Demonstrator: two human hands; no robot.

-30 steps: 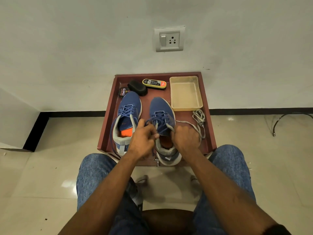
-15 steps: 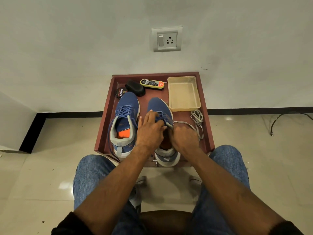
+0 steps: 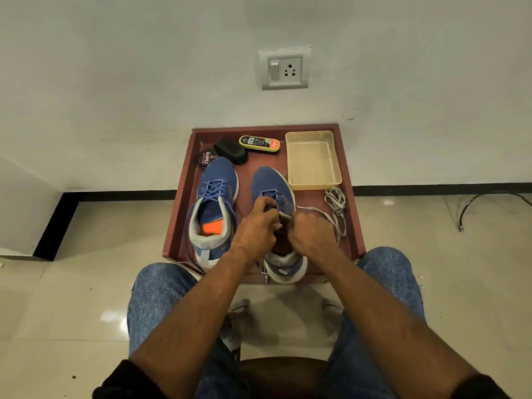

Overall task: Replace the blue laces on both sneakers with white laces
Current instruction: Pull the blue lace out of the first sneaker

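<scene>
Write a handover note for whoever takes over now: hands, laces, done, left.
Left hand: pinching the blue lace on the right blue mesh sneaker.
Right hand: curled at that sneaker's collar; its grip is hidden.
Left blue mesh sneaker: blue lace threaded, ends loose.
White laces: bundled on the maroon tray, right of the sneakers.
Done: nothing swapped.
Left: unlace both, thread white.
</scene>
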